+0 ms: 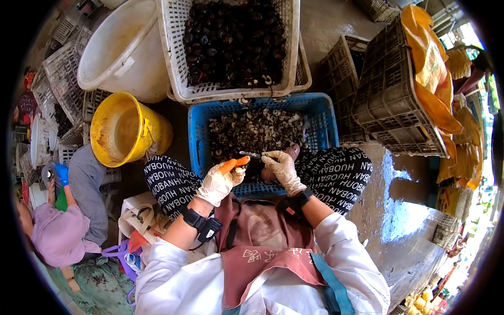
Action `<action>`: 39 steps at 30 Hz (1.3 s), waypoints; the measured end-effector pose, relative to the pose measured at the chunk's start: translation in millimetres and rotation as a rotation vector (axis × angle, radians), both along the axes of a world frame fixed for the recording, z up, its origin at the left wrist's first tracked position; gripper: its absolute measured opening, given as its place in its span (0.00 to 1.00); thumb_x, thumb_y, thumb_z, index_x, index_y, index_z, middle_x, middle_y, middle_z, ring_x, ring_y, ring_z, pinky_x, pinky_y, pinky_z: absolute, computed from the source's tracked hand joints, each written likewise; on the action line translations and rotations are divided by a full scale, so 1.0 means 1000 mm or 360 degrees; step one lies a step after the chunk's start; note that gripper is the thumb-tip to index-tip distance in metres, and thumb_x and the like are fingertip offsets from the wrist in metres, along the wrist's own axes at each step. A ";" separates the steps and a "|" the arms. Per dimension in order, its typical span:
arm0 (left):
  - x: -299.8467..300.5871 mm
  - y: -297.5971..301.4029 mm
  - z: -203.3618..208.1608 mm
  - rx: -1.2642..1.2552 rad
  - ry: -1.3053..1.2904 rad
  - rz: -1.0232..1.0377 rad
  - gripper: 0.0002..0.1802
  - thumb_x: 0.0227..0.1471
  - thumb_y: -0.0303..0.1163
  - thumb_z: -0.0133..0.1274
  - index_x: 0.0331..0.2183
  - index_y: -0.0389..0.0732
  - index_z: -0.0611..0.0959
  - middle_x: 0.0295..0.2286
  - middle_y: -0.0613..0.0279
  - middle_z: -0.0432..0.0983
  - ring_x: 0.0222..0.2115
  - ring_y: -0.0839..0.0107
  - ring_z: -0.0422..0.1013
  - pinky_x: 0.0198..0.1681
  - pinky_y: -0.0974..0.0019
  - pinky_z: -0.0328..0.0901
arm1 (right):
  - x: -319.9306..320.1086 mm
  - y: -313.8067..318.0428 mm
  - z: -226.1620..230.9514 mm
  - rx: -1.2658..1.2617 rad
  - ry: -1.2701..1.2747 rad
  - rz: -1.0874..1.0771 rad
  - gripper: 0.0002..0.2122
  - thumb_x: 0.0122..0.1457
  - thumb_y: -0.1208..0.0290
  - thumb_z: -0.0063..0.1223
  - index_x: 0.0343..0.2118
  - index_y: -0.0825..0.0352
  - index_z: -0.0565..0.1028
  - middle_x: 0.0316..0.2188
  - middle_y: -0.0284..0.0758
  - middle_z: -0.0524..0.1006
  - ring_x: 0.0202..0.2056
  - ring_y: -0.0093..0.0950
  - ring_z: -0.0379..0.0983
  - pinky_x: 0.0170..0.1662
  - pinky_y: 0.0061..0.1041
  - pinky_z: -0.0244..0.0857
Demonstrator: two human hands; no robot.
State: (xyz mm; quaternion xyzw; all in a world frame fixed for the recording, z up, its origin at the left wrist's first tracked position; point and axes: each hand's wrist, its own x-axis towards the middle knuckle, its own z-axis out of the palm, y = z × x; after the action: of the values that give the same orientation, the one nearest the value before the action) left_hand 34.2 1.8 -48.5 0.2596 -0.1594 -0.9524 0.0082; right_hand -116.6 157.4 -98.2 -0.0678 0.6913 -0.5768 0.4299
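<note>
My left hand (220, 181), in a whitish glove with orange covers on its fingers, is closed over the near part of the blue basket (328, 123). Whatever its curled fingers hold is hidden. Facing it, my right hand (283, 169) wears a similar stained glove and pinches a slim dark-grey tool (252, 155), whose end reaches toward the orange fingertips. Its exact kind is too small to make out. Below both hands, the basket holds a heap of small pale and dark shell pieces (257, 128). A brownish rounded thing (293, 151) shows beside my right hand.
Beyond the blue basket stands a white crate (176, 63) of dark, shiny shellfish (236, 44). A yellow bucket (131, 128) and large white tub (118, 52) are at left. Stacked crates (394, 100) with orange cloth rise at right. Another person (60, 231) sits at far left.
</note>
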 end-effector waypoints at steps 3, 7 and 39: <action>-0.002 0.002 -0.008 0.0094 0.0073 0.0075 0.18 0.55 0.24 0.48 0.48 0.31 0.73 0.38 0.56 0.75 0.32 0.72 0.72 0.37 0.73 0.71 | 0.005 -0.002 0.009 -0.0255 -0.0024 -0.0125 0.10 0.54 0.75 0.56 0.39 0.72 0.75 0.29 0.30 0.76 0.30 0.16 0.69 0.36 0.14 0.64; 0.000 0.006 -0.038 0.0381 -0.0165 0.0348 0.17 0.56 0.23 0.44 0.48 0.31 0.71 0.42 0.49 0.73 0.40 0.62 0.72 0.43 0.63 0.72 | 0.024 -0.011 0.036 -0.0358 0.0259 -0.0230 0.10 0.54 0.76 0.57 0.38 0.71 0.76 0.30 0.29 0.77 0.33 0.18 0.69 0.38 0.16 0.64; 0.005 0.005 -0.028 0.0907 -0.0086 0.0150 0.15 0.56 0.23 0.41 0.45 0.31 0.73 0.35 0.48 0.72 0.33 0.56 0.70 0.33 0.63 0.75 | 0.031 -0.003 0.026 -0.0410 0.0196 0.0023 0.09 0.54 0.76 0.56 0.39 0.71 0.76 0.36 0.32 0.77 0.37 0.17 0.71 0.42 0.17 0.66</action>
State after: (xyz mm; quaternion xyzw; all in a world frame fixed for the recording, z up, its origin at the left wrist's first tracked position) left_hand 39.0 7.0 -76.6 0.2839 0.1268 -0.9501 -0.0252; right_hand -85.5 154.2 -71.7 -0.1626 0.6362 -0.6523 0.3786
